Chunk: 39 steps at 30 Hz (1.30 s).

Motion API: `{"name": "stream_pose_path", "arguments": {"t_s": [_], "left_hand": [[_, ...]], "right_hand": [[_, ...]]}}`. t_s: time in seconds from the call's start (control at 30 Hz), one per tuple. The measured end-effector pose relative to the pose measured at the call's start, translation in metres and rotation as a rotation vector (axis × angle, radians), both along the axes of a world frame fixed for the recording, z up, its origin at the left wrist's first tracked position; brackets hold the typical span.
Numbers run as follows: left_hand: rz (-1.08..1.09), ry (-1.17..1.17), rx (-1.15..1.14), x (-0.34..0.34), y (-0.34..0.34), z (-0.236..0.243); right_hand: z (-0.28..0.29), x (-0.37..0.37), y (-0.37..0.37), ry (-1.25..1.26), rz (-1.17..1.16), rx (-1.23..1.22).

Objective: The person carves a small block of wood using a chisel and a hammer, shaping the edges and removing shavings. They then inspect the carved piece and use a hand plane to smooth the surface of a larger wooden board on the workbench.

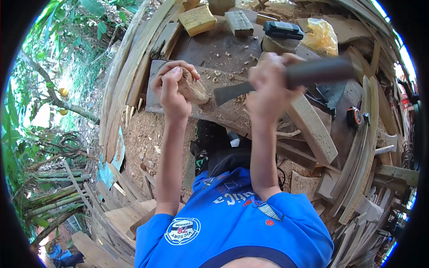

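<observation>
Head view: your left hand [172,89] is closed around a rounded piece of wood [195,88], thumb along the top and fingers curled behind, holding it tilted above a flat board [223,112], with its free end pointing down and to the right. Whether that end rests on the board, you cannot tell from here. Your right hand [270,82] is blurred, but it looks wrapped around a tool, its blade [232,93] reaching toward the wood and its thick dark handle [324,73] sticking out on the other side. The tip is just beside the wood's free end; contact is unclear. Shavings [215,77] lie about on the board, so this looks like trimming or shaping. To do it well, you would best brace the free end firmly on the board, place each cut below your left fingers, and take thin slices directed down and away from your knuckles. Turn the wood a little between cuts so the faces come out even, and avoid letting your left thumb drift toward the edge.
</observation>
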<state>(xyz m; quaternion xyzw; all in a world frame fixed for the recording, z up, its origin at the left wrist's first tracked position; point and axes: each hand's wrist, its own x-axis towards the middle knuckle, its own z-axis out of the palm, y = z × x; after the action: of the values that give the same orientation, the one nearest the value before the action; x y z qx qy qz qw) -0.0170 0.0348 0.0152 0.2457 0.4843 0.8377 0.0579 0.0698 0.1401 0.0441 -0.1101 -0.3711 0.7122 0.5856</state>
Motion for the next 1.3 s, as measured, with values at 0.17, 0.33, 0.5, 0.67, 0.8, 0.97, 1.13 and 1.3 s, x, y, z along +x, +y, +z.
{"name": "stream_pose_path", "arguments": {"t_s": [0.17, 0.33, 0.5, 0.67, 0.8, 0.97, 1.13, 1.3], "left_hand": [[0.005, 0.003, -0.018, 0.001, -0.001, 0.0], [0.014, 0.02, -0.029, 0.002, 0.002, -0.001], [-0.344, 0.131, 0.077, -0.009, -0.016, -0.008], [-0.497, 0.037, 0.254, -0.03, -0.039, -0.02], [-0.49, 0.052, 0.249, -0.027, -0.038, -0.02], [-0.533, 0.097, 0.121, -0.021, -0.028, -0.013], [-0.648, 0.117, 0.156, -0.034, -0.037, -0.017], [-0.645, 0.159, -0.009, -0.02, -0.02, -0.001]], "right_hand": [[0.054, 0.036, 0.02, 0.163, -0.049, 0.234], [-0.041, -0.017, 0.012, -0.147, -0.199, 0.345], [-0.036, -0.02, 0.016, -0.016, 0.127, -0.028], [0.023, 0.019, 0.01, 0.139, -0.155, 0.04], [0.033, 0.017, 0.009, 0.327, 0.004, -0.062], [-0.042, -0.037, -0.001, -0.18, -0.038, 0.552], [-0.023, -0.02, -0.004, -0.097, 0.095, 0.137], [0.045, 0.02, 0.013, 0.261, -0.029, 0.429]]}}
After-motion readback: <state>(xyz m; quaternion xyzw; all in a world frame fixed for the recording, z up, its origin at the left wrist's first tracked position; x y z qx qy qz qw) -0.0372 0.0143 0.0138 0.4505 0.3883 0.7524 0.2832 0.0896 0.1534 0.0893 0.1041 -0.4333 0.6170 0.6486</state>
